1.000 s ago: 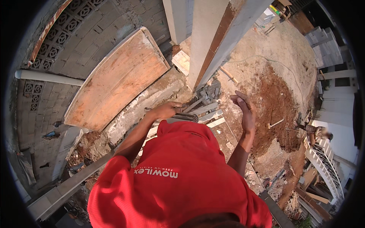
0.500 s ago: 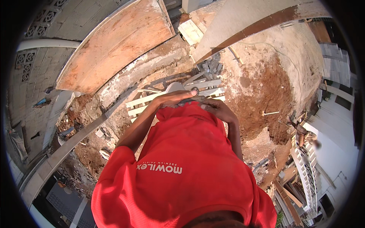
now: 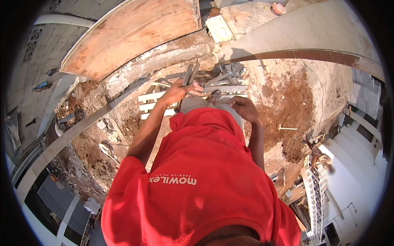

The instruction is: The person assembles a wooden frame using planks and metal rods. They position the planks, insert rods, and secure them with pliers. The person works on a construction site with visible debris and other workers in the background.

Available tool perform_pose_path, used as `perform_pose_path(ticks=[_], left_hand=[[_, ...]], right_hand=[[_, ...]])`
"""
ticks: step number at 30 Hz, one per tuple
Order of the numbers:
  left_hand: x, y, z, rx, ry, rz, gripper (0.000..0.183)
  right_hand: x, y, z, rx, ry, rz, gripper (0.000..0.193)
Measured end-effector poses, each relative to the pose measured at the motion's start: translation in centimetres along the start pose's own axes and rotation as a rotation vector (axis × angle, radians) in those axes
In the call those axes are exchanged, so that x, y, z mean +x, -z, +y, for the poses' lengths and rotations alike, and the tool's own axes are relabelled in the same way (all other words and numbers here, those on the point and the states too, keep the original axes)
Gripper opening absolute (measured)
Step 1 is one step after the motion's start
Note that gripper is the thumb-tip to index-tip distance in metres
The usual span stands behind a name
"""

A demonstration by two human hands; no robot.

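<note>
1. Head view: our left hand has its fingers curled round a dark 2-pronged tool, jutting forward past pale slats.
2. Our right hand bends in at our grey trousers; we can't tell if its fingers grip anything.

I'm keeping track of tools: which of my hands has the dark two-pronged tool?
Your left hand: the dark two-pronged tool juts forward from it. Your right hand, by contrast, is at the grey clothing by the red shirt.
</note>
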State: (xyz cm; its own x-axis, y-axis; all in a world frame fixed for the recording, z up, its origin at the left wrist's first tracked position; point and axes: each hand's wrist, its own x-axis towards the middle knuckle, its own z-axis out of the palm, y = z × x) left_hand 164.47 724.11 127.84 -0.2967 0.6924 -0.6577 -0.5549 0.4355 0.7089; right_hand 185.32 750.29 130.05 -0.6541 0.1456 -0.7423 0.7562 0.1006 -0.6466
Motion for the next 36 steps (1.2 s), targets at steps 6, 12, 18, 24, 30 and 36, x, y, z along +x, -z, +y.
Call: perform_pose_path(ticks=[6, 12, 18, 24, 30, 36], left_hand=[[-0.8, 6.1, 1.0, -0.761, -0.643, 0.417, 0.057], [-0.8, 8.7, 2.0, -1.279, -0.842, 0.416, 0.058], [0.0, 11.2, 2.1, -1.363, -0.990, 0.620, 0.051], [-0.8, 5.5, 5.8, -0.880, -0.663, 0.311, 0.056], [2.1, -2.6, 12.1, -0.865, -0.690, 0.079, 0.063], [2.7, -2.4, 14.4, -0.880, -0.740, -0.001, 0.032]], right_hand=[[2.0, 0.9, -0.4, 0.182, 0.013, 0.134, 0.013], [2.5, 2.2, -5.7, 0.037, 0.040, -0.171, 0.009], [2.5, 5.6, -6.1, 0.250, 0.137, 0.238, 0.010], [-0.6, 5.7, -11.4, 0.513, 0.273, 0.145, 0.011], [0.2, 5.1, -12.1, 0.535, 0.322, 0.133, 0.007], [-1.4, 5.4, -11.9, 0.564, 0.312, 0.116, 0.009]])
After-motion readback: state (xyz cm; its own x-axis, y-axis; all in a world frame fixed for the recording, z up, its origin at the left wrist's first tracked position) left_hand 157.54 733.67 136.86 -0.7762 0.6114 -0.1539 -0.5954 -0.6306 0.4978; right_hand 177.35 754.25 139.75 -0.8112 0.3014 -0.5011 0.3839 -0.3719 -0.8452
